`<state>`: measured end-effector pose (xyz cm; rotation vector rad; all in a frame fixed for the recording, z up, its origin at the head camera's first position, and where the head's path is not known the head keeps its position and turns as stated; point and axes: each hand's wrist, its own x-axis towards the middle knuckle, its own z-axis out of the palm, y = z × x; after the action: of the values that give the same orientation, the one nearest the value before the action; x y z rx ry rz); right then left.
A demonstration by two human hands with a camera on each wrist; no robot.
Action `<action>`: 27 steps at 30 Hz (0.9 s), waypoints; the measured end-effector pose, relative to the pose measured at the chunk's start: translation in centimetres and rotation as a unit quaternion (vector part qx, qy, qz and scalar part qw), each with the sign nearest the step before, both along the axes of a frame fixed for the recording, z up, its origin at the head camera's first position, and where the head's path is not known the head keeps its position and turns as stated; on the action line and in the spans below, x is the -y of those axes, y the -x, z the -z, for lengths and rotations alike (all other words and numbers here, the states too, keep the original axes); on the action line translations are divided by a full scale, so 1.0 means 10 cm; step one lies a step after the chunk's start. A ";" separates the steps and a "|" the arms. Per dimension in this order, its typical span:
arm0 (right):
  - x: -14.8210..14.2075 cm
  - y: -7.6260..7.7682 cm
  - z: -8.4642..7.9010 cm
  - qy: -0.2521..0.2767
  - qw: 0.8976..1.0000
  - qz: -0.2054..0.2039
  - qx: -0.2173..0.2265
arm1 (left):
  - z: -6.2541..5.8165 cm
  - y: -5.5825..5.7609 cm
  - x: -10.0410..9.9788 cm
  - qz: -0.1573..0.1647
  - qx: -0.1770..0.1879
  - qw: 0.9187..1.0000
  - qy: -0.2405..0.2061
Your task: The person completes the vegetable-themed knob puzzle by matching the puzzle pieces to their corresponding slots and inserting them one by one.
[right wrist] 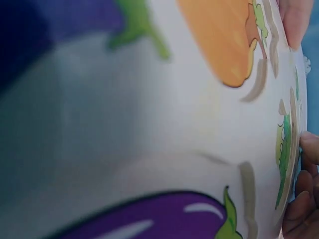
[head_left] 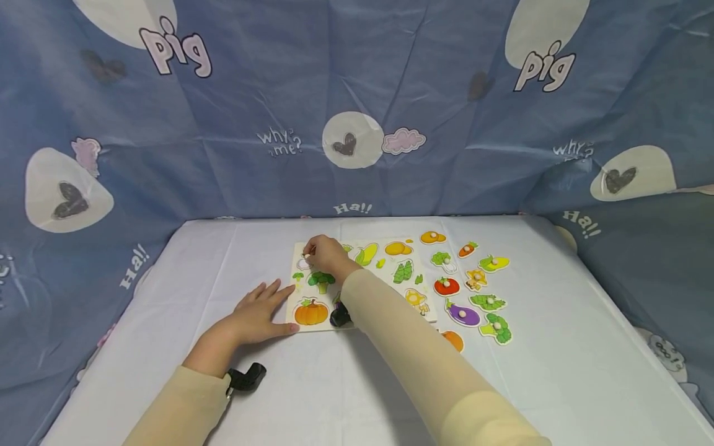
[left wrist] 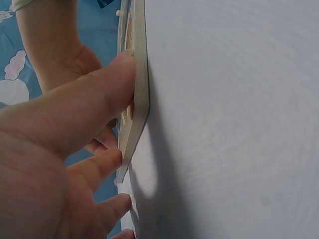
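Observation:
A wooden vegetable puzzle board (head_left: 385,277) lies flat on the table, its printed shapes including a pumpkin (head_left: 311,312) and broccoli (head_left: 321,281). At its left edge my left hand (head_left: 253,317) is spread, thumb on the near-left corner and index fingertip at the side. In the left wrist view the thumb (left wrist: 99,97) presses against the board's rim. Over the far-left corner, my right hand (head_left: 329,255) pinches a small white vegetable piece (head_left: 304,264), mostly covered by the fingers. From the right wrist, a printed eggplant (right wrist: 159,216) is close by.
Right of the board lie several loose knobbed pieces, among them a tomato (head_left: 447,286), an eggplant (head_left: 462,313), broccoli (head_left: 496,328) and corn (head_left: 494,264). An orange piece (head_left: 453,340) is partly hidden by the right sleeve. A blue printed cloth (head_left: 357,74) walls the table's back and sides.

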<state>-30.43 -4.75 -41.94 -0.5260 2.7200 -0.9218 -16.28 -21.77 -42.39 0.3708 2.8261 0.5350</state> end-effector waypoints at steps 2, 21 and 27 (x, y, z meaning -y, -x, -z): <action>0.00 0.01 0.01 0.002 1.000 0.001 0.001 | 0.00 0.00 0.00 0.000 0.000 1.000 0.000; -0.44 0.05 -0.37 0.008 0.998 -0.066 0.019 | -0.01 0.00 0.00 -0.004 0.005 1.000 -0.004; -0.70 0.02 -0.58 -0.024 0.995 -0.101 -0.006 | -0.02 -0.01 -0.02 -0.004 0.006 1.000 -0.002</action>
<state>-30.65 2.28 -36.17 -0.7815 2.6307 -0.8018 -16.17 -21.62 -42.16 0.3550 2.8161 0.5437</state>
